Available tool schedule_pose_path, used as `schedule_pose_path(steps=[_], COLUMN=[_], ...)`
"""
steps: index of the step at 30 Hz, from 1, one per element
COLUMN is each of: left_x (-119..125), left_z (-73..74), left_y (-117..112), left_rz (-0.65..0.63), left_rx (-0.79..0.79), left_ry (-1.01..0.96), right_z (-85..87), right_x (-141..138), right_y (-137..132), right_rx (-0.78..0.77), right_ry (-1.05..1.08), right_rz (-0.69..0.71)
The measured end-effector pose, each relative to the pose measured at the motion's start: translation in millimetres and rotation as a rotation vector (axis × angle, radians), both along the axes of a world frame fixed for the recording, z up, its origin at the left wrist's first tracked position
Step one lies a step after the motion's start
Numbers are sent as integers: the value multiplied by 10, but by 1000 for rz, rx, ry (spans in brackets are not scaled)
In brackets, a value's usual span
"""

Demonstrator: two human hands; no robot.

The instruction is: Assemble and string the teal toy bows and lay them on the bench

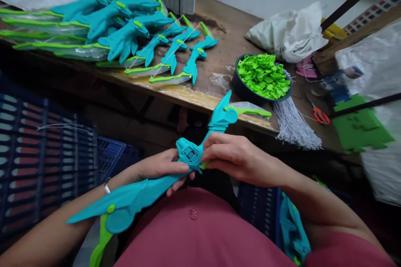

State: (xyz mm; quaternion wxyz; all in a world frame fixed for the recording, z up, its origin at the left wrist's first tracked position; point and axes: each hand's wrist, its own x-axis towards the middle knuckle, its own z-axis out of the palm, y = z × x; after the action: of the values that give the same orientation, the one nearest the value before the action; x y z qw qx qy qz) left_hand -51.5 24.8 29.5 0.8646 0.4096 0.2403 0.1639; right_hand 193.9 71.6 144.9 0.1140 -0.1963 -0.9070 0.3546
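Note:
A teal toy bow (140,194) with bright green limbs lies slantwise across my lap, just above the shirt. My left hand (167,167) is closed around its middle, thumb on top, beside a rectangular recess in the grip. My right hand (233,156) is closed at the other side of the grip, its fingers pinching a small green plastic piece (204,165) that is mostly hidden. Beyond the bow, a dark round bowl (242,89) heaped with similar green pieces (263,76) stands on the wooden table (225,29).
Many finished-looking toy bows (119,21) are piled at the table's left. White strings (296,127) hang over the front edge near orange-handled scissors (320,114). A white bag (288,33) sits behind the bowl. Blue plastic crates (46,154) stand at left.

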Motion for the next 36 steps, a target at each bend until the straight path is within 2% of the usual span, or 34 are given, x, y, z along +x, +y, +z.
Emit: schedule_pose_path(steps=[5, 10, 16, 22, 28, 32, 36], left_x=[106, 120, 98, 106, 184, 241, 284], left_z=[-36, -22, -47, -59, 7, 74, 98], left_y=[-129, -183, -213, -271, -329, -331, -337], left_rz=[-150, -224, -229, -222, -224, -247, -216], left_rx=[-24, -1, -5, -21, 32, 39, 93], left_ry=[5, -4, -1, 9, 83, 55, 36], right_z=[-166, -260, -291, -337, -413, -419, -392], right_x=[-66, -105, -137, -145, -68, -22, -23], right_y=[-143, -229, -272, -323, -349, -371, -394], right_rx=[-74, -121, -122, -52, -138, -149, -193], right_ry=[-47, -35, -23, -46, -125, -125, -126], right_rz=[14, 3, 3, -57, -51, -61, -93])
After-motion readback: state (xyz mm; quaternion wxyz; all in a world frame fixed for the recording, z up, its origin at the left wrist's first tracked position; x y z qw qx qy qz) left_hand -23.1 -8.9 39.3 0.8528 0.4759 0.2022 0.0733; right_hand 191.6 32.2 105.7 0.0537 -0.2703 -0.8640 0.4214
